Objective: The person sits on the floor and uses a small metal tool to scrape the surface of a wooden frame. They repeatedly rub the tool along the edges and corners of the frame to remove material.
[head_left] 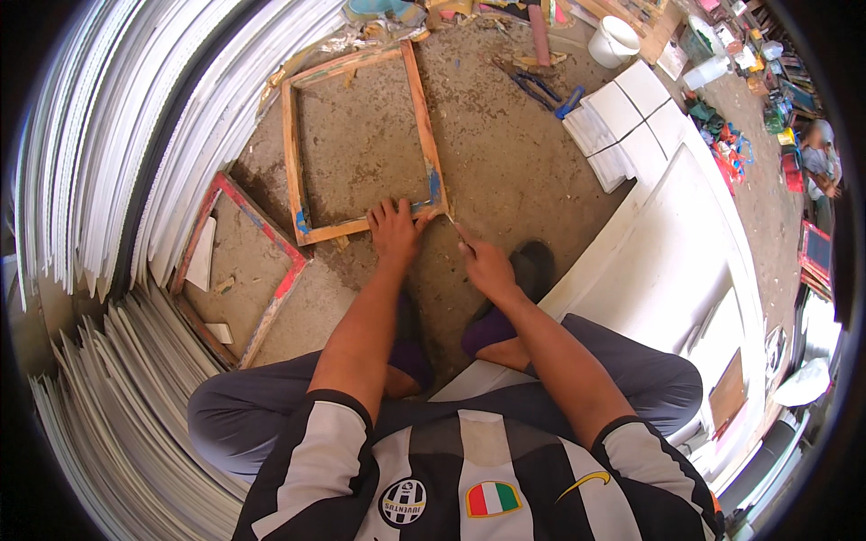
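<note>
A wooden frame point(290, 162) with blue paint patches lies on the floor in front of me. My left hand point(394, 233) grips its near rail close to the right corner, fingers over the wood. In my right hand point(488, 269) is a slim tool with a brown handle point(465, 236) and a thin metal tip. That tip reaches up to the frame's near right corner; whether it is a knife or a screwdriver cannot be made out. Nearer my left knee lies a second frame point(287, 279), painted partly red.
Tall stacks of white sheets point(117, 397) line the left side. Blue-handled pliers or cutters point(568, 102), a white bucket point(615, 41) and tied white bundles point(622, 113) lie ahead right. White panels point(677, 234) spread along my right. Another person point(819, 162) is at the far right.
</note>
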{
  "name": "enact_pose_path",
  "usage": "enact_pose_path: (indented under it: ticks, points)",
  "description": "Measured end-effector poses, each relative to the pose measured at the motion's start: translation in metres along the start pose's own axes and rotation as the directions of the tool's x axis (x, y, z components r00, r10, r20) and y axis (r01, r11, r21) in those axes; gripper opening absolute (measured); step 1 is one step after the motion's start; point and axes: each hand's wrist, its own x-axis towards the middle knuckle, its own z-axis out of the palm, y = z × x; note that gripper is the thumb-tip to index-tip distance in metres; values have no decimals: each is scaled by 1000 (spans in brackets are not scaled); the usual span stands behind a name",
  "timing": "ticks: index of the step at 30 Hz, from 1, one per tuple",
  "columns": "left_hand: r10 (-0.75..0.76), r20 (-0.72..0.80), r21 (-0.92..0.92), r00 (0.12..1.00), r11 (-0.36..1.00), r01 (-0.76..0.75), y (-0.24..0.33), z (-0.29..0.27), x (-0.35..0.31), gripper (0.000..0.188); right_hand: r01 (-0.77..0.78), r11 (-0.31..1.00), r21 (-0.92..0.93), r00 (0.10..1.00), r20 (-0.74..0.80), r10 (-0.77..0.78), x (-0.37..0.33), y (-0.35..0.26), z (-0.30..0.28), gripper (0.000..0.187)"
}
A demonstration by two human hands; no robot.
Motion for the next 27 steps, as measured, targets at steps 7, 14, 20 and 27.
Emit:
enact_pose_path:
  ticks: [7, 14, 20, 27]
  points:
    - [150, -69, -143, 986, 977, -159, -13, 0, -4, 47, 20, 995, -102, 1000, 10, -19, 13, -18, 2, 46]
    - [123, -39, -137, 992, 982, -128, -11, 0, -2, 46, -7, 995, -100, 1000, -13, 6, 23, -23, 5, 46]
    - [121, -89, -134, 989, 982, -133, -12, 5, -1, 45, -82, 989, -120, 994, 60, 89, 28, -42, -1, 44]
    - [126, -100, -138, 987, 981, -139, -13, 5, -1, 41, -128, 989, -71, 991, 24, 130, 35, -53, 10, 43]
